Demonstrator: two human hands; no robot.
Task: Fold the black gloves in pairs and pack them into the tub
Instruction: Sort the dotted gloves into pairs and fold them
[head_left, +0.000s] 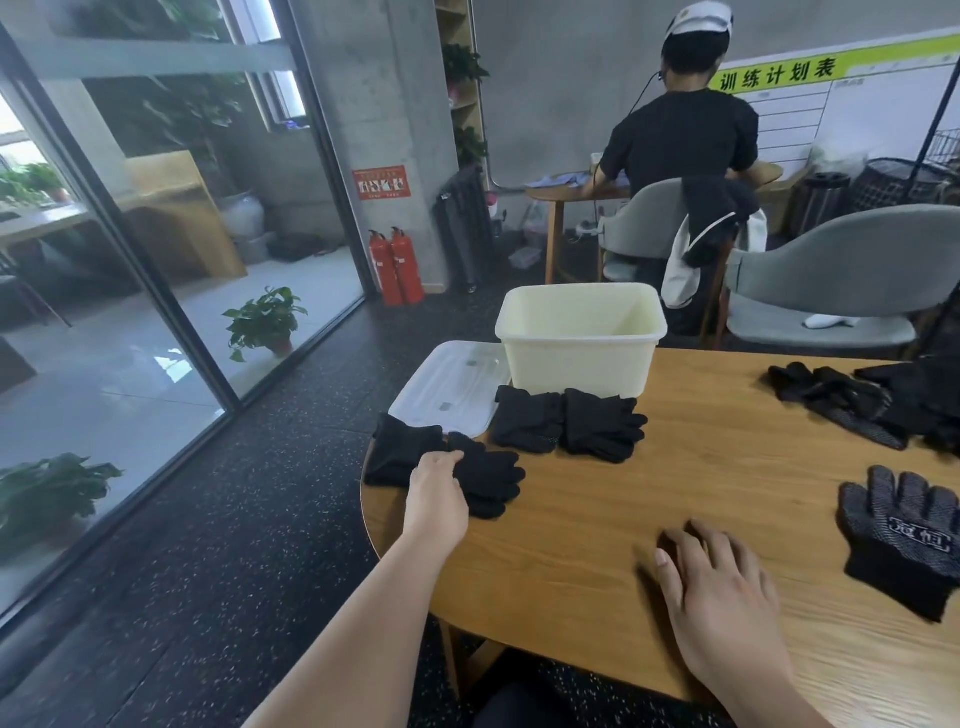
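- Risk: the folded pair (491, 475) sits at the table (597, 499) edge — a loose lift could let it unfold or drop to the floor
- Left hand (436, 499) lies on that pair, fingers bent over it; pinching or not, I cannot tell
- Right hand (722, 587) spread flat on the table
- Tub (576, 364) shows nothing inside — lid (447, 387) beside it, two more pairs (527, 421) in front

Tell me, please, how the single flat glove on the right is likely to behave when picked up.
The glove looks knitted and lies flat, so it would probably droop when lifted. Its dotted surface likely grips rather than slips.
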